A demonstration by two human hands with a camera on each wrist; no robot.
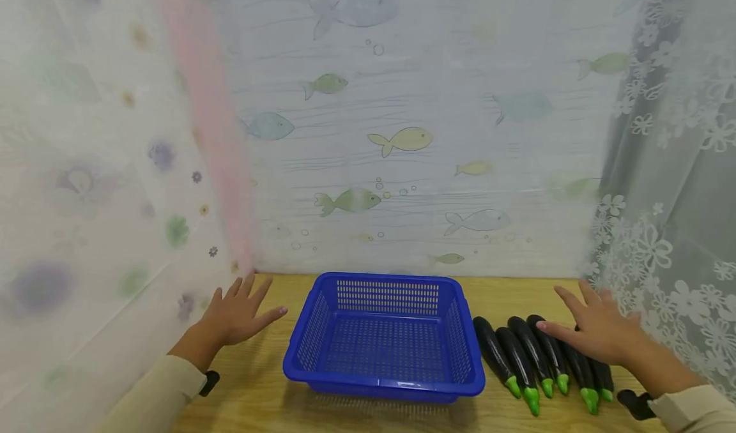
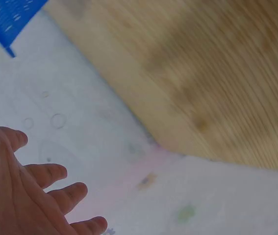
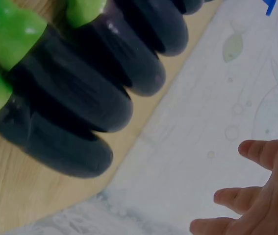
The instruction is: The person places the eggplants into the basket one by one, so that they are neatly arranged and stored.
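Observation:
A blue plastic basket (image 1: 382, 382) with slotted walls stands on the table, and nothing lies inside it. To its right several dark eggplants (image 1: 517, 350) with green stem ends lie side by side; the right wrist view shows some eggplants (image 3: 75, 83) close up. My left hand (image 1: 236, 315) hovers left of the basket with fingers spread, touching nothing. Above the right end of the eggplant row is my right hand (image 1: 606, 327), its fingers spread and holding nothing; it partly hides the eggplants there. In the left wrist view the left hand (image 2: 26, 191) has its fingers apart.
The wooden table (image 1: 247, 388) ends at a back wall covering (image 1: 402, 171) printed with fish. A flower-patterned sheet (image 1: 115, 228) hangs on the left, and a lace curtain (image 1: 678, 248) closes the right side. Each wrist wears a dark band.

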